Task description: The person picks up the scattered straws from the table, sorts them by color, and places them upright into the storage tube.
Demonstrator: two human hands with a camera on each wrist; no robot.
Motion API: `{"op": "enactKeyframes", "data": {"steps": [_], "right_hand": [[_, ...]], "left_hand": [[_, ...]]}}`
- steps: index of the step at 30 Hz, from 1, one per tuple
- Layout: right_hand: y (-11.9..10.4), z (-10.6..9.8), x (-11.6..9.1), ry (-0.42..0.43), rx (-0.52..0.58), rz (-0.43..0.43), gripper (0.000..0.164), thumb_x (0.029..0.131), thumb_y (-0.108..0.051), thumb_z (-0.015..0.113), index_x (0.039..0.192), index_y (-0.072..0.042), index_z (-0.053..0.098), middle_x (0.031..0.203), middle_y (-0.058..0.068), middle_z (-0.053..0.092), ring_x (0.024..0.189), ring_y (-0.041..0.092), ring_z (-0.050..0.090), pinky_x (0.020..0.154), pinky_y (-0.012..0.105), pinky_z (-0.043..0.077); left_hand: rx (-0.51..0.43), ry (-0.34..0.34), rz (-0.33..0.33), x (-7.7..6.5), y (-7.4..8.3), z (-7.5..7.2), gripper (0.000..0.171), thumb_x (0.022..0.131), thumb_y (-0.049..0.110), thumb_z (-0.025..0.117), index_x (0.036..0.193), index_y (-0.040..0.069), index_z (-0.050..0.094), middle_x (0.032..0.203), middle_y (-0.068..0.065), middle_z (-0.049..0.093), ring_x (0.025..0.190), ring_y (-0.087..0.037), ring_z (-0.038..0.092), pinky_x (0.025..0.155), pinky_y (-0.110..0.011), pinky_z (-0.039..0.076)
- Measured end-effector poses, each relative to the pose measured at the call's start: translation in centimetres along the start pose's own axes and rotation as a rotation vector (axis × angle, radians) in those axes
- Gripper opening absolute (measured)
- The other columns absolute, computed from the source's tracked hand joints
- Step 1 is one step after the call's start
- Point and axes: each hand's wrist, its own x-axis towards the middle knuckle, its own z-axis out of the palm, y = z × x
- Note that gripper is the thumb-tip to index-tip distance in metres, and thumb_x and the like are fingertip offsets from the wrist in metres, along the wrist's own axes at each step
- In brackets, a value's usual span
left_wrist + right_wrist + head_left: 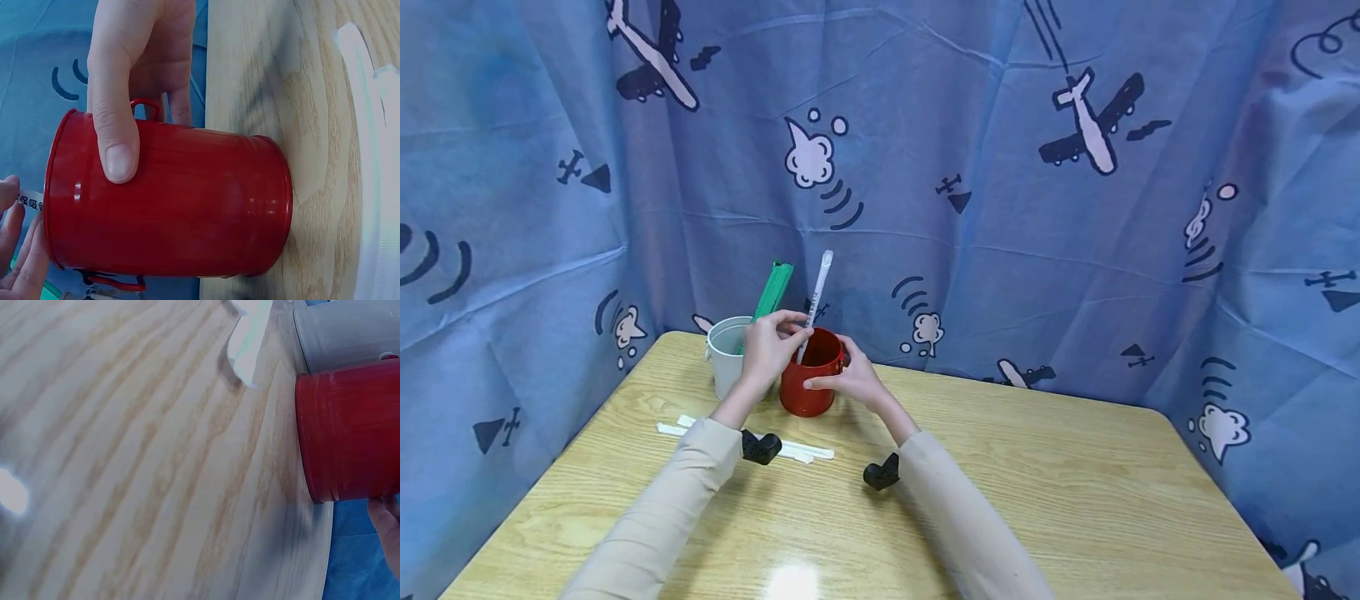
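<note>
My left hand pinches a white paper-wrapped straw, printed with dark characters, between thumb and fingers. The straw leans over the red bucket, its lower end inside the rim. Around the bucket's right side, my right hand grips with the thumb in front and the fingers behind. The left wrist view shows that thumb flat against the red wall. Just left of it stands a white bucket, holding green wrapped straws upright, partly hidden by my left hand.
Several more white wrapped straws lie on the wooden table in front of the buckets, partly behind my left wrist. A blue printed curtain hangs close behind the table's back edge.
</note>
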Motion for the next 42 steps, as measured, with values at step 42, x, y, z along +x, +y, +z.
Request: {"op": "enactKeyframes", "data": {"steps": [42], "right_hand": [[0.9, 0.2, 0.5, 0.019, 0.000, 0.003, 0.084, 0.071, -0.019, 0.085, 0.141, -0.014, 0.039, 0.138, 0.005, 0.052, 0.125, 0.024, 0.049, 0.102, 0.045, 0.047]], "left_hand": [[-0.060, -0.463, 0.071, -6.0, -4.1, -4.8, 0.025, 0.091, 0.014, 0.066, 0.110, 0.000, 0.069, 0.097, -0.014, 0.072, 0.080, -0.021, 0.065, 0.068, -0.022, 0.054]]}}
